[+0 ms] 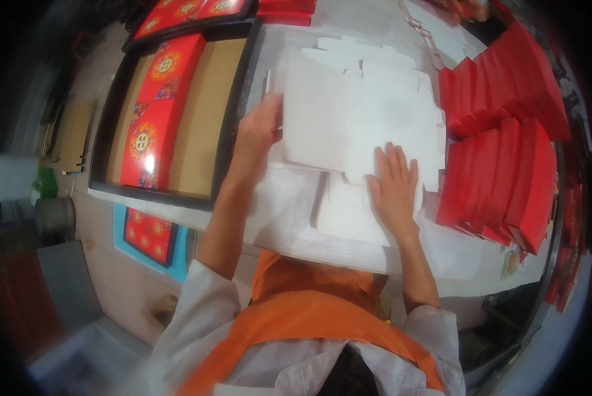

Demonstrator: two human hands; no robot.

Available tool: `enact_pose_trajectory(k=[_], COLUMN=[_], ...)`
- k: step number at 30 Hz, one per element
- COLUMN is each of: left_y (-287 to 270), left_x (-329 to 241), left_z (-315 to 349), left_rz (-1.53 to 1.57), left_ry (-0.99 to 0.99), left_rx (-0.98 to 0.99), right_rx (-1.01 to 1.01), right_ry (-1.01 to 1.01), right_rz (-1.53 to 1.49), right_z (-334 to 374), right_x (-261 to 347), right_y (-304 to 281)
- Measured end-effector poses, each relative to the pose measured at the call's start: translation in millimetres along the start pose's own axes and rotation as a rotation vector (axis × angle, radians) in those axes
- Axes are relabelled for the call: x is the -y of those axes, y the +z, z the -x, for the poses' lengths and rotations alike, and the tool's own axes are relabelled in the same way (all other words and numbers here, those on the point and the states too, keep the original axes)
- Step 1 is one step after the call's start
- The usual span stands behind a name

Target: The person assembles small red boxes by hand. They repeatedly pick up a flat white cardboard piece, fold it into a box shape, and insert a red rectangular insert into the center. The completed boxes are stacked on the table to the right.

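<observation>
A flat white cardboard box blank point(322, 112) lies before me on the table, over other white blanks point(349, 211) whose edges show beneath it. My left hand point(263, 122) is closed at its left edge, the fingertips partly hidden there. Toward the near right side, my right hand point(395, 188) rests flat on the white cardboard with its fingers stretched out.
Left of the blanks stands a black-rimmed tray point(207, 165) with red patterned boxes point(154, 119). Red boxes point(497, 178) stand in rows at the right. Another tray of red boxes point(151, 231) sits lower, beside the table. A person's hand point(474, 10) shows at the far right.
</observation>
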State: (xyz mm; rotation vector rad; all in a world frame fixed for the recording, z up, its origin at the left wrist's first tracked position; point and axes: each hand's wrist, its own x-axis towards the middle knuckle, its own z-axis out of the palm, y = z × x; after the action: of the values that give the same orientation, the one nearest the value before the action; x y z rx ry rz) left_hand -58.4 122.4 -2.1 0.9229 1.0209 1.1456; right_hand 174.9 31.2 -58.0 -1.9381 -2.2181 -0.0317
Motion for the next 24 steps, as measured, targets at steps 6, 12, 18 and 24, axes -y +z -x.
enact_pose_trajectory(k=[6, 12, 18, 24], left_y=[16, 27, -5, -44], left_x=[-6, -24, 0, -34], left_z=[4, -14, -7, 52], left_rz=[-0.229, -0.131, -0.387, -0.155], left_ry=[0.033, -0.017, 0.160, 0.231], left_rx=[0.172, 0.081, -0.051, -0.237], right_rx=[0.008, -0.021, -0.091, -0.646], right_ry=[0.013, 0.010, -0.029, 0.218], right_rz=[0.013, -0.011, -0.296, -0.526], right_z=[0, 2, 6, -6], right_x=[1, -1, -19, -42], right_y=[2, 2, -2, -60])
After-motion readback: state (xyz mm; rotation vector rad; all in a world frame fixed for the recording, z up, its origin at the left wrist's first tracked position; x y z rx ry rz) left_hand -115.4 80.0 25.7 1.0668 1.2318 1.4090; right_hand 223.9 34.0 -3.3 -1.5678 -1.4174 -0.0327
